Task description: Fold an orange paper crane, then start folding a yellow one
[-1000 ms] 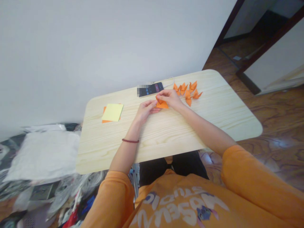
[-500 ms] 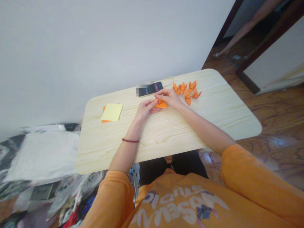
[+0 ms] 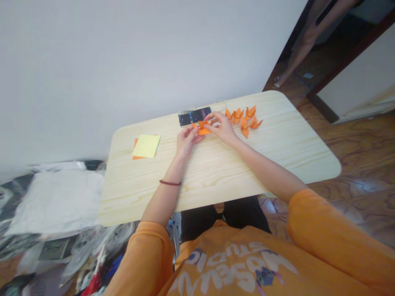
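A partly folded orange origami paper [image 3: 203,128] is held just above the table, in front of the phone. My left hand [image 3: 186,141] pinches its left side between thumb and fingers. At its right side, my right hand [image 3: 222,128] grips the paper with thumb and fingertips. The fingers cover some of the folds. To the right of my right hand stand several finished orange paper cranes [image 3: 244,124], close together.
A phone [image 3: 194,116] with a lit screen and a cable lies at the table's back edge. Yellow square paper [image 3: 147,146] rests over orange sheets on the left of the wooden table [image 3: 222,176]. Plastic-wrapped bundles [image 3: 58,201] lie at lower left. A person's leg [image 3: 298,55] shows in the doorway.
The orange paper has shifted slightly left and turned in my hands, with a pointed flap now showing on its left. The leg in the doorway has moved.
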{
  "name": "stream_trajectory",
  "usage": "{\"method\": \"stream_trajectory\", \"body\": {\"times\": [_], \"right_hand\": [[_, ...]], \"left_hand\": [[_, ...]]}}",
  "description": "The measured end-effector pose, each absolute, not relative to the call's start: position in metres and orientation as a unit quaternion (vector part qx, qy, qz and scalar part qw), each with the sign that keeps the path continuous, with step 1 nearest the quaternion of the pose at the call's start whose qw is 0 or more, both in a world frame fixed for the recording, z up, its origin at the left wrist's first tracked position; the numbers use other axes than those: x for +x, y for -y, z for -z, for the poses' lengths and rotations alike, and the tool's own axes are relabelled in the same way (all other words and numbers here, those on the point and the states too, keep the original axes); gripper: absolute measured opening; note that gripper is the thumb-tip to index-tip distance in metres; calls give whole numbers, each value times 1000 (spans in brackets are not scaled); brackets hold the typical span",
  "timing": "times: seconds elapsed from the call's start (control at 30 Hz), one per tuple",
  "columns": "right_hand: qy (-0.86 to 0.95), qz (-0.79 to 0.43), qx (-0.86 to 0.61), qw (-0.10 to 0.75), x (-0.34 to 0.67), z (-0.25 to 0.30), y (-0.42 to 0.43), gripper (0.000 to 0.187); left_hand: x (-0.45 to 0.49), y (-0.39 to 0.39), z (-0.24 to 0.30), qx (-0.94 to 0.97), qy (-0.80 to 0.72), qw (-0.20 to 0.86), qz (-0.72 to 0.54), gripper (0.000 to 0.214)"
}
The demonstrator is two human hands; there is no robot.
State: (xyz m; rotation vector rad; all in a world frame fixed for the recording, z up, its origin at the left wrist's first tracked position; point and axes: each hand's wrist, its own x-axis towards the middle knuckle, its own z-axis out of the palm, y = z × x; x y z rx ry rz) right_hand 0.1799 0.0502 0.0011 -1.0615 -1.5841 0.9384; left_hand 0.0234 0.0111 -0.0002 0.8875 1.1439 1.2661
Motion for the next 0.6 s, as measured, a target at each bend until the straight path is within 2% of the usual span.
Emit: {"method": "stream_trajectory", "body": {"times": [0.23,0.4,0.6], "right_hand": [[669,-380,-427,476,180,-4,-50,24],[674,-378,-433,465,180,-1,-52,26],[687,-380,-416,459,179,-3,-46,18]], "left_hand": [[22,-12,3,392,-464,595,-527,28],[22,-14,8,411,-459,576,-537,35],[24,-15,10,440,-472,554,-526,37]]}}
